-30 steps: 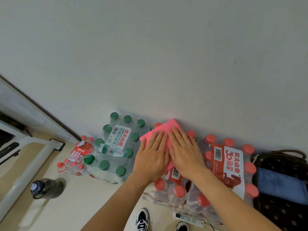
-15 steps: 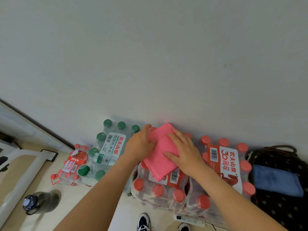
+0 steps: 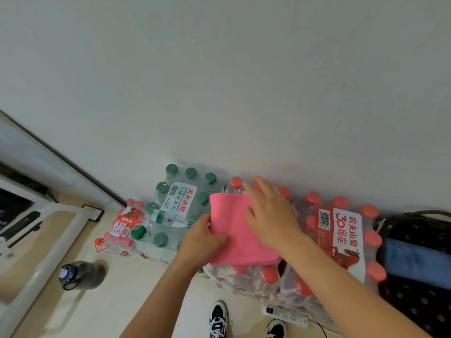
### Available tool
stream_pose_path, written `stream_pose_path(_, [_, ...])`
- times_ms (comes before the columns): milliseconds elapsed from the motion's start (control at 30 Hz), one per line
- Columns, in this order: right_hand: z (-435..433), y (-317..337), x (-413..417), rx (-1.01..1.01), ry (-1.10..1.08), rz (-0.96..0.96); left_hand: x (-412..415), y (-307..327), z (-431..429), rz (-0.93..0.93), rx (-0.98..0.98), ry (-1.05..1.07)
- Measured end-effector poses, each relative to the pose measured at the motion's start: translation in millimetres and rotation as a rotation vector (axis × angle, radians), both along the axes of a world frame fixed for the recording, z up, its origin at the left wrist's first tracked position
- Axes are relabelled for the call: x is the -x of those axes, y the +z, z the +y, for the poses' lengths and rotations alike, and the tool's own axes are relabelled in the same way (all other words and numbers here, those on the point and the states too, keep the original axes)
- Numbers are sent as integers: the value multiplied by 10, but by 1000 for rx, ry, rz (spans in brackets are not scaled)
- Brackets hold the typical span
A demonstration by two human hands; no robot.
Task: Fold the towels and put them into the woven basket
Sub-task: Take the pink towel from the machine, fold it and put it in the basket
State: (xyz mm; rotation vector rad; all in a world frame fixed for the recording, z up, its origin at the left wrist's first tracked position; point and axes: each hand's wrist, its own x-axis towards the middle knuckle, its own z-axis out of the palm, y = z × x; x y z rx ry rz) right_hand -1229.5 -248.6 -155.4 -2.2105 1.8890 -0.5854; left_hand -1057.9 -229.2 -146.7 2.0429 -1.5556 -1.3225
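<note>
A pink towel (image 3: 234, 228), folded into a rectangle, lies on top of a pack of red-capped water bottles (image 3: 341, 237) against the wall. My left hand (image 3: 202, 240) grips the towel's left edge, thumb on top. My right hand (image 3: 268, 211) lies flat on the towel's right side with straight fingers reaching toward the wall. At the far right stands the dark woven basket (image 3: 415, 223) with a folded blue towel (image 3: 415, 262) inside it.
A pack of green-capped bottles (image 3: 178, 206) sits left of the towel, with a smaller red-capped pack (image 3: 122, 228) beyond it. A dark water jug (image 3: 80, 274) stands on the floor at left. A power strip (image 3: 285, 313) and my shoes (image 3: 219, 318) are below.
The towel has been folded over into a narrower rectangle. My left hand moved from the towel's far corner to its left edge; my right hand slid up toward the wall.
</note>
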Motion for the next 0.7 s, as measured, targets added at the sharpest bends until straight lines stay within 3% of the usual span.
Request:
stream_pose_path(100, [267,-256,-239,-34,102,121,29,-58,52,-11,84,122])
stream_pose_path(267, [391,-476,-260,-89,45,207,99,-77,78,-74,163,151])
stream_pose_path(400, [388,-485,-281,-77,22,172,139,-21,16,39,132,206])
stream_pose_path(600, [487,-426,-255,89,-27,-7,285,26,94,115,274,198])
stream_pose_path(700, [527,-420,-265,39,22,-11,324,27,108,110,341,194])
